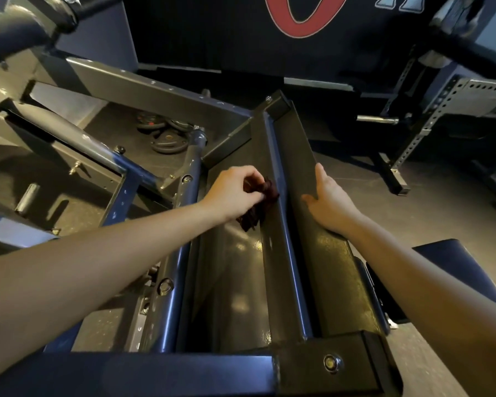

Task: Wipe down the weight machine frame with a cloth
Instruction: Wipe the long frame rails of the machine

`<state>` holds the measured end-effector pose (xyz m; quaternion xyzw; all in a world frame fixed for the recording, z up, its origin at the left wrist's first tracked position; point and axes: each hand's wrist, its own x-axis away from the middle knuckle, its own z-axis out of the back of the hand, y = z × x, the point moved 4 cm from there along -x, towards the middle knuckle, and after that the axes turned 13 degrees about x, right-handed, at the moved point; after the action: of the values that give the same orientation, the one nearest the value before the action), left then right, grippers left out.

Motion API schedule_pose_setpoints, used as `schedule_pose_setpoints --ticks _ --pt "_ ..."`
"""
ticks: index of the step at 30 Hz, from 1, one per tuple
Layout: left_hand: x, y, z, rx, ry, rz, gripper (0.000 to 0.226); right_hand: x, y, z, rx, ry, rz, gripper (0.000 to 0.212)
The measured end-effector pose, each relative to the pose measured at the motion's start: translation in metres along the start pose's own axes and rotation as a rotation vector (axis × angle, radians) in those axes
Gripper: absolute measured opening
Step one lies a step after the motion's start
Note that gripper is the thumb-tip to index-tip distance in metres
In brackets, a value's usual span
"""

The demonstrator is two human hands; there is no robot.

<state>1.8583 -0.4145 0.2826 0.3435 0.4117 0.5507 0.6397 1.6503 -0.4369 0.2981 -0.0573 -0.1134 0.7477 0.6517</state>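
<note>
1. Gym floor: dark rubber; weight plates lie far left.
2. Left hand grips dark red cloth against the machine frame, centre.
3. Right hand, fingers straight, rests flat on frame's right plate.

Both bare forearms are stretched forward from the lower corners of the view. The left hand is seen from the back, its wrist nearly straight and its fingers curled tightly down and inward, so that a dark red cloth is gripped beneath them and kept pressed downward. The right hand is laid flat with the fingers straight and held close together, pointing away from the body, and the thumb is spread out toward the left.
</note>
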Motion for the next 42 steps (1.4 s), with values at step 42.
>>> schedule_pose_setpoints --ticks 42 --pt "0.123 0.015 -0.014 0.120 -0.119 0.516 0.020 -0.006 0.013 0.000 -0.136 -0.056 0.053 0.086"
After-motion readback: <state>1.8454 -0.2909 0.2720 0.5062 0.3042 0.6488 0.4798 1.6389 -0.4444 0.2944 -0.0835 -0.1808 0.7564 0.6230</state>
